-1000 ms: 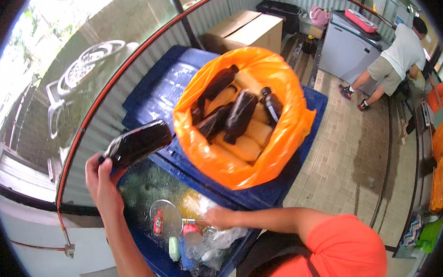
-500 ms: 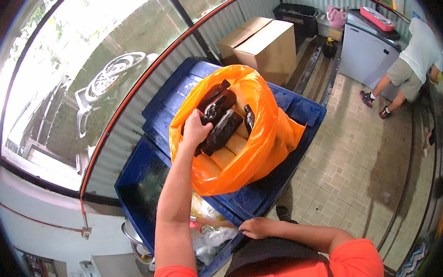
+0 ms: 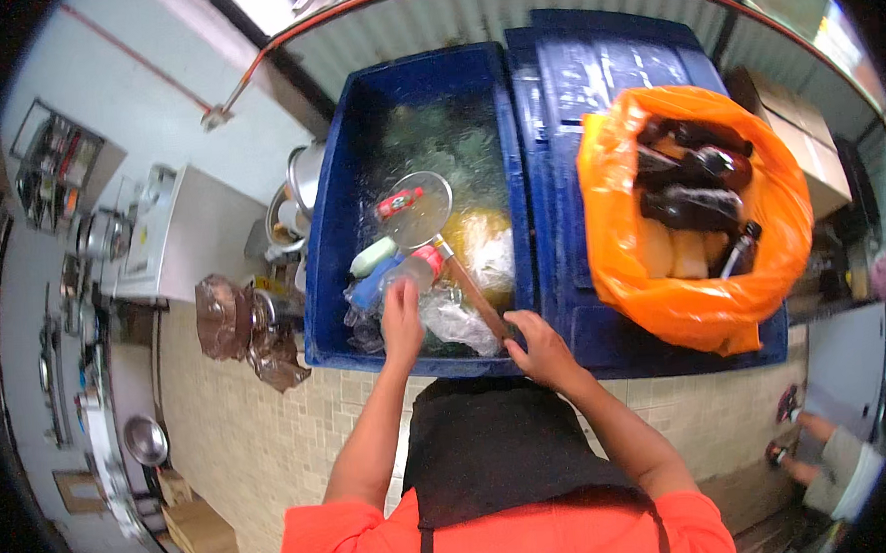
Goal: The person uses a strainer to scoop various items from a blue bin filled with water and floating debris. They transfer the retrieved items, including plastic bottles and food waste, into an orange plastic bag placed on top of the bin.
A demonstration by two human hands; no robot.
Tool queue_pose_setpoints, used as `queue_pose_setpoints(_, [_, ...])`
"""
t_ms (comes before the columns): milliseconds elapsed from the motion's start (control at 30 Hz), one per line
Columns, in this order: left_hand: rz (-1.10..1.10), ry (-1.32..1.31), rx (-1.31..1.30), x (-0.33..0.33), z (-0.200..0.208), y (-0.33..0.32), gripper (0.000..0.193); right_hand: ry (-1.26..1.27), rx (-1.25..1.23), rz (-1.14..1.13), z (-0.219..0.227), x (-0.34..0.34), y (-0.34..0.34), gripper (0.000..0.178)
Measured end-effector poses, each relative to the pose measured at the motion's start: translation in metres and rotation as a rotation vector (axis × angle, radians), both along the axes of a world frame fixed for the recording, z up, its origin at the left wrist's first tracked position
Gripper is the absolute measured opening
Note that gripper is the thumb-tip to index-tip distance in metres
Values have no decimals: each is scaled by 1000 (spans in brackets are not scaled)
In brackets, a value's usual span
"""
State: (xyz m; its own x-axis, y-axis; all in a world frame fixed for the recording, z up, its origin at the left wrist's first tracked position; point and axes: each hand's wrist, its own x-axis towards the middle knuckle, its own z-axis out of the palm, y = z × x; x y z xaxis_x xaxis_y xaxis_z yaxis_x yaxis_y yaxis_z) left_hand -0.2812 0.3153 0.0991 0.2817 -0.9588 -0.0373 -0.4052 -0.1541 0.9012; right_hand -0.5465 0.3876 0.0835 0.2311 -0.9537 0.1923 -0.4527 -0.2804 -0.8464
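Note:
My right hand [image 3: 542, 349] is closed round the end of the wooden handle of a round mesh strainer [image 3: 479, 300]. Its mesh head lies over the water in the open blue bin [image 3: 317, 313], with a small red bottle [image 3: 399, 203] at it. My left hand [image 3: 401, 324] is low over the bin, its blurred fingertips against a clear plastic piece [image 3: 420, 271] with red on it; whether they grip it is unclear. Around them are a pale green bottle [image 3: 372, 255] and crumpled clear plastic [image 3: 463, 324]. To the right, an orange bag [image 3: 700, 313] holds dark brown bottles [image 3: 695, 206].
The bag stands on the blue lid [image 3: 572, 340] beside the opening. Behind it is a cardboard box [image 3: 802, 143]. Brown plastic bags [image 3: 223, 318] and a metal pot [image 3: 307, 173] are left of the bin. Another person's legs [image 3: 817, 435] show at lower right.
The view has swung left toward the bin opening. My left hand has left the brown bottles in the orange bag and come over the bin. My right hand stays on the handle.

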Motion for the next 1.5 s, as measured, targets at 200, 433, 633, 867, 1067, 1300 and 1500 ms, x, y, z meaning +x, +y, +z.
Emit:
queue_pose_setpoints(200, [270,13,224,133,-66,122,34,395,476,-27,-92,75,-81,41])
queue_pose_setpoints(433, [192,-5,74,219,-54,9,30,547,871,-228,-188,136,-114,44])
queue_pose_setpoints(633, [28,-190,-25,303,-76,-116,29,692,914,-406,-197,171,-134,47])
queue_pose_setpoints(867, [96,-126,-75,337,-118,-193,27,312,878,-376,-98,179,-148,31])
queue_pose_setpoints(1067, [106,-355,-154,323,-143,-223,36,-429,1384,-345,8,177,-165,15])
queue_pose_setpoints(1300, [101,-365,-105,321,-139,-226,38,416,1056,-317,84,217,-167,39])
queue_pose_setpoints(1500, [117,-390,-118,321,-140,-228,40,238,1203,-449,113,212,-176,31])
